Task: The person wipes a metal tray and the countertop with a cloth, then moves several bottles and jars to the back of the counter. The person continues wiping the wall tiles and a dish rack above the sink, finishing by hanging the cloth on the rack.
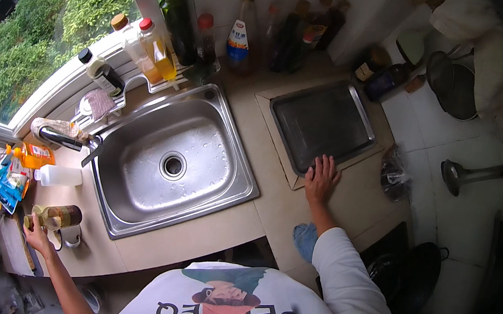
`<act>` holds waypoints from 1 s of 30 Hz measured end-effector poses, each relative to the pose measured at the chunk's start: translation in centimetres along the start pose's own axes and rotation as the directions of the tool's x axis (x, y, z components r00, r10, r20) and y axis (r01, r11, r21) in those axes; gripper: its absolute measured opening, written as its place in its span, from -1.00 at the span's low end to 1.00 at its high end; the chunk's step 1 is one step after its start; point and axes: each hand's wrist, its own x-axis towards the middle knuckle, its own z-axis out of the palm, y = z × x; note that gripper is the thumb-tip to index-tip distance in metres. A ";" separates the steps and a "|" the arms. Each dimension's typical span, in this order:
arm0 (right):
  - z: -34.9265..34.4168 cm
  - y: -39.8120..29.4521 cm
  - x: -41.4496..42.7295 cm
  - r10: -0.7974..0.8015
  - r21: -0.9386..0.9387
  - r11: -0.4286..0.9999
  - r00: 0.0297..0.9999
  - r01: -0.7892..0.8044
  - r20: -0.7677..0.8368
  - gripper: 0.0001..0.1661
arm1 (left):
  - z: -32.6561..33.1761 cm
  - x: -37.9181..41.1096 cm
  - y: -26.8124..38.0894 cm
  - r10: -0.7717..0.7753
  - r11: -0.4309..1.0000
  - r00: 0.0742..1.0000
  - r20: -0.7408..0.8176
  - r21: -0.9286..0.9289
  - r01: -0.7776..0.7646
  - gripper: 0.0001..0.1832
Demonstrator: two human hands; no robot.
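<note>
My left hand (38, 238) is at the left end of the counter, its fingers around the cap and neck of a glass bottle (64, 217) with brownish contents. Close beside that bottle is a white mug (72, 236), partly hidden. On the right, my right hand (322, 181) lies with fingers spread across the near rim of a dark rectangular metal tray (322, 123). Nothing is gripped in it. Between my hands is a stainless steel sink (213, 151), with water drops on its basin and an open drain.
A faucet (61, 137) with a cloth over it rises at the sink's left. Near it lie an orange bottle (39, 156) and a translucent white bottle (61, 176). Sauce bottles (240, 33) line the back wall. A blue cloth (304, 240) is beside my right forearm; a ladle (458, 178) hangs right.
</note>
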 end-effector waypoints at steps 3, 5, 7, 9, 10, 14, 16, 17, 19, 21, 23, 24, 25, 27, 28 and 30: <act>0.4 0.0 -0.2 -0.002 -0.014 1.000 1.000 0.002 -0.023 -0.57 | -1.3 -3.6 3.4 0.147 0.984 0.956 0.255 0.064 -0.169 -0.70; 0.6 0.0 -0.1 -0.005 0.000 1.000 1.000 0.005 -0.023 -0.57 | 0.1 -8.8 7.8 0.235 0.972 0.873 0.427 -0.077 -0.224 -0.78; 0.5 -0.1 0.1 -0.015 0.007 1.000 0.999 0.015 -0.030 -0.56 | 1.9 -13.0 10.8 0.298 0.950 0.781 0.549 -0.089 -0.300 -0.78; 0.3 -0.2 0.2 -0.033 0.004 0.999 0.999 0.033 -0.040 -0.56 | 4.8 -17.5 15.5 0.236 0.966 0.693 0.681 -0.088 -0.243 -0.76; 0.3 -0.2 0.2 -0.034 0.002 0.999 0.998 0.034 -0.054 -0.56 | 6.6 -19.2 17.2 0.243 0.970 0.620 0.746 -0.170 -0.176 -0.74; 0.0 -0.3 0.4 -0.027 0.018 0.999 0.999 0.028 -0.039 -0.55 | 14.9 -26.5 23.2 0.412 0.899 0.356 0.839 -0.438 -0.009 -0.67; -0.2 0.6 0.2 0.002 0.031 1.000 0.999 -0.001 -0.045 -0.55 | 20.0 -30.5 27.3 0.499 0.863 0.198 0.844 -0.504 -0.025 -0.66; -0.3 0.8 0.2 0.013 0.038 0.999 0.999 -0.011 -0.052 -0.54 | 22.2 -32.4 29.4 0.528 0.849 0.136 0.839 -0.526 -0.052 -0.66; 0.1 0.6 0.3 0.003 0.099 0.995 0.999 0.001 -0.039 -0.54 | 26.3 -35.6 32.2 0.599 0.800 0.120 0.792 -0.598 -0.048 -0.68; 0.4 0.5 0.3 0.000 0.120 0.993 0.999 0.006 -0.049 -0.54 | 30.5 -38.6 35.5 0.707 0.704 0.084 0.702 -0.689 -0.172 -0.69; 0.0 0.2 0.5 -0.015 0.119 0.993 0.996 0.025 -0.084 -0.54 | 36.7 -41.2 36.8 0.790 0.612 0.081 0.608 -0.791 -0.027 -0.65; -0.3 0.2 0.7 -0.014 0.118 0.993 0.999 0.019 -0.047 -0.52 | 39.4 -42.5 37.7 0.810 0.586 0.089 0.580 -0.806 -0.078 -0.64; -0.4 0.2 0.8 -0.009 0.131 0.991 0.999 0.016 -0.050 -0.52 | 41.7 -43.7 38.8 0.829 0.559 0.094 0.552 -0.819 -0.127 -0.63; -0.4 0.3 0.6 0.004 0.155 0.988 0.999 0.004 -0.052 -0.52 | 44.7 -46.4 41.2 0.875 0.478 0.119 0.469 -0.804 -0.354 -0.60; -0.4 0.4 0.6 0.015 0.171 0.985 0.998 -0.004 -0.059 -0.52 | 46.1 -47.6 42.3 0.898 0.429 0.125 0.423 -0.775 -0.463 -0.59; -0.5 0.5 0.7 0.018 0.182 0.983 0.998 -0.008 -0.054 -0.51 | 49.0 -48.9 43.6 0.868 0.463 0.140 0.476 -0.677 -0.572 -0.56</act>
